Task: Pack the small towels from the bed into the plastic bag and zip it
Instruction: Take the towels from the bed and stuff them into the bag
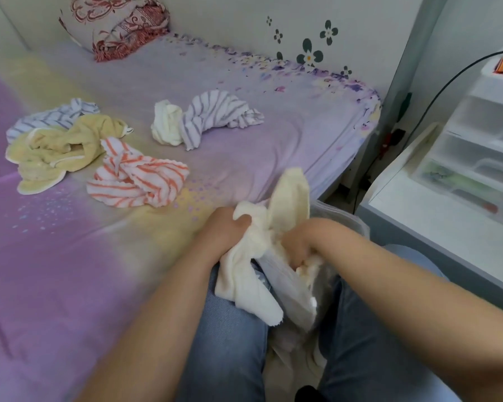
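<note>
I'm mid-pack here: bed (273, 134) wide across the frame, five crumpled towels lying on its purple sheet, a patterned pillow (114, 24) by the wall, drawers (476, 146) on the right. Plastic bag (299, 297) sits on my lap, cream towel (253, 274) half in. Left hand (222, 227) grips the towel, right hand (299, 242) has its fingers curled round cloth at the bag mouth. Next, I reckon, push it down, then reach for the orange-striped towel (137, 178)

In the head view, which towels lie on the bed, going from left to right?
Yellow towel → orange-striped towel → small white towel → grey-striped towel. I leave out the striped towel lying behind the yellow one, since the two overlap.
</note>
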